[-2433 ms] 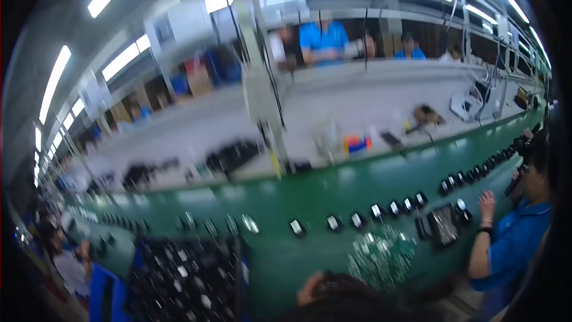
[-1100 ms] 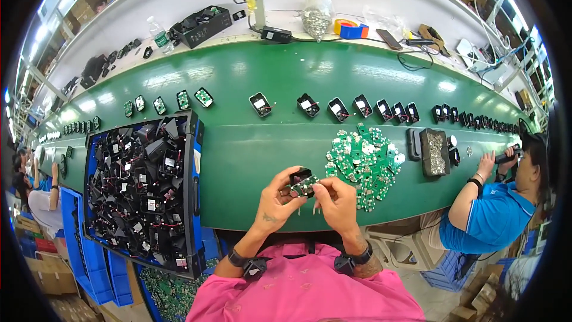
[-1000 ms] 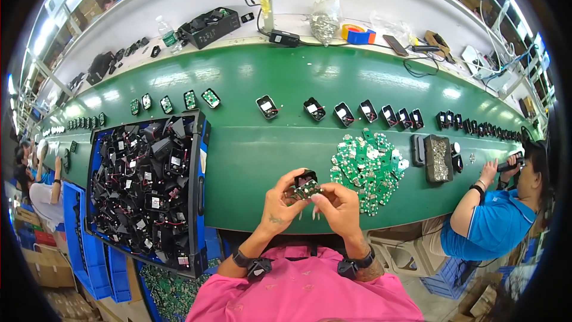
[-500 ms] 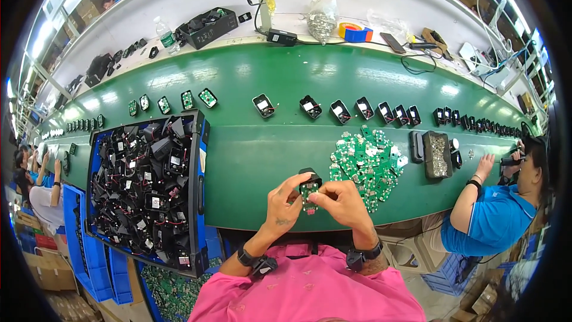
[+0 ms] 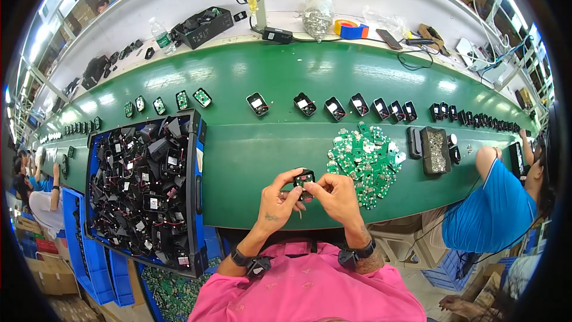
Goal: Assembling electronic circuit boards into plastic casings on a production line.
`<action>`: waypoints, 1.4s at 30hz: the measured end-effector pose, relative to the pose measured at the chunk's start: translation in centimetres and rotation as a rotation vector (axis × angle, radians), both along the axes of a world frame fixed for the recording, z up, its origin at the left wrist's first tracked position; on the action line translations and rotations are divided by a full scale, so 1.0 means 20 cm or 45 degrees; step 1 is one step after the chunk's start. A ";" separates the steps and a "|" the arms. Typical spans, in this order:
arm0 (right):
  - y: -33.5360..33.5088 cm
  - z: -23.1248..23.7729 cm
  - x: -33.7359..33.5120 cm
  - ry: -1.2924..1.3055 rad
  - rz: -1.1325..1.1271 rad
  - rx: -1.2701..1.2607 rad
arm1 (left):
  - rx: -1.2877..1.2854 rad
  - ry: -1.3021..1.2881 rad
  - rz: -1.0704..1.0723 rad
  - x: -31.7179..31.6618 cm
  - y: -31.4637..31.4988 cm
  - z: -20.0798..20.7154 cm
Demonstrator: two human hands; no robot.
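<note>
Left of the board pile (image 5: 364, 166), our left hand (image 5: 276, 200) grips a black casing (image 5: 305, 172); our bent right hand (image 5: 338, 199) thumbs its circuit board (image 5: 304, 179), pinch unclear to us.

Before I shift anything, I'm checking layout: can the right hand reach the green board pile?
Likely yes: nothing stands between the right hand and the green board pile, though that hand is busy at a black case.

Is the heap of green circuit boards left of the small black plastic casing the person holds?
No: the heap of green circuit boards lies to the right of the small black plastic casing in the left hand.
</note>
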State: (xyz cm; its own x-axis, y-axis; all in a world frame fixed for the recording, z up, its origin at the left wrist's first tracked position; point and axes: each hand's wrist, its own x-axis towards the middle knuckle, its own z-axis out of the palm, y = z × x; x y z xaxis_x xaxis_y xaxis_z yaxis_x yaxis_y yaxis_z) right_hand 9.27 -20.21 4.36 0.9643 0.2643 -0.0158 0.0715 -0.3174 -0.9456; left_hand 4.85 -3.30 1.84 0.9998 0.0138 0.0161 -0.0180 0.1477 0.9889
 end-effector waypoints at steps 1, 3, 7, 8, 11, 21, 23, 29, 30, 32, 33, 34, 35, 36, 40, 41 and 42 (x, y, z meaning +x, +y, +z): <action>0.00 0.00 0.00 -0.005 -0.024 -0.030 | 0.001 0.023 0.014 0.00 0.00 -0.01; -0.02 -0.01 0.01 0.003 0.001 -0.124 | 0.001 0.046 0.027 0.00 0.00 -0.02; 0.00 -0.07 0.02 0.044 0.010 -0.003 | -0.031 0.110 -0.008 0.01 0.01 -0.02; 0.00 -0.06 0.01 0.045 0.008 -0.004 | -0.082 0.151 -0.028 0.01 0.01 -0.01; 0.01 -0.05 0.01 0.062 0.029 0.063 | -0.022 0.187 -0.110 0.03 0.03 -0.02; -0.01 -0.07 0.01 0.083 0.141 0.040 | -0.217 0.297 -0.148 0.04 0.03 0.01; -0.01 -0.08 0.01 0.068 0.134 0.021 | -0.200 0.299 -0.178 0.04 0.03 -0.01; 0.06 -0.06 0.00 0.035 0.092 0.025 | -0.098 0.220 -0.114 0.04 0.04 -0.04; 0.07 -0.09 0.00 -0.005 0.110 0.032 | -0.098 0.221 -0.111 0.04 0.04 -0.03; 0.08 -0.14 0.00 -0.048 0.133 0.040 | 0.012 0.132 -0.039 0.03 0.02 -0.02; 0.09 -0.17 0.00 -0.069 0.105 0.130 | 0.014 0.124 -0.031 0.03 0.03 -0.03; 0.10 -0.20 0.01 -0.089 0.076 0.220 | 0.045 0.124 -0.036 0.04 0.03 -0.04; 0.11 -0.24 0.02 -0.099 0.082 0.221 | 0.075 0.122 -0.042 0.05 0.04 -0.06; 0.15 -0.23 0.02 -0.049 0.067 0.223 | 0.079 0.125 -0.027 0.05 0.05 -0.07; 0.10 -0.14 0.14 -0.306 0.151 -0.274 | 0.050 0.199 -0.008 0.17 0.27 -0.15; 0.05 -0.10 0.18 -0.580 0.174 -0.393 | 0.120 0.162 0.130 0.24 0.37 -0.15; 0.04 0.11 0.20 -0.520 0.014 -0.270 | 0.127 0.099 0.379 0.31 0.50 -0.19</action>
